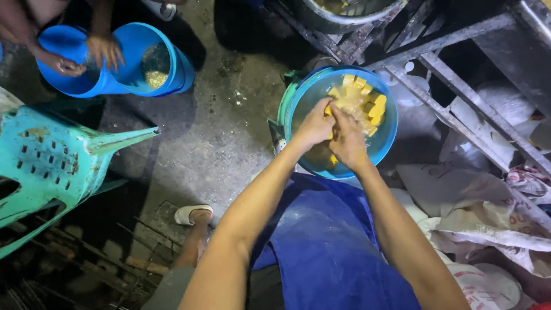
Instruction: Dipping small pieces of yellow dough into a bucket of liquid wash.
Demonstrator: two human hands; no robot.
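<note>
A blue bowl [385, 140] sits in front of me, holding several yellow food pieces [363, 97] in water. Both my hands are inside it, pressed together. My left hand [314, 126] is curled around a yellow piece at the bowl's middle. My right hand [346, 139] lies over it, fingers closed on the same yellow stuff. What lies under my palms is hidden. My blue apron [327, 241] hangs below my forearms.
Another person's hands [103, 49] rest in two blue basins [138, 57] at the upper left. A teal plastic chair [51, 161] lies tipped at the left. A metal frame [453, 69] and white sacks [488, 212] crowd the right. My sandalled foot [192, 215] stands on wet concrete.
</note>
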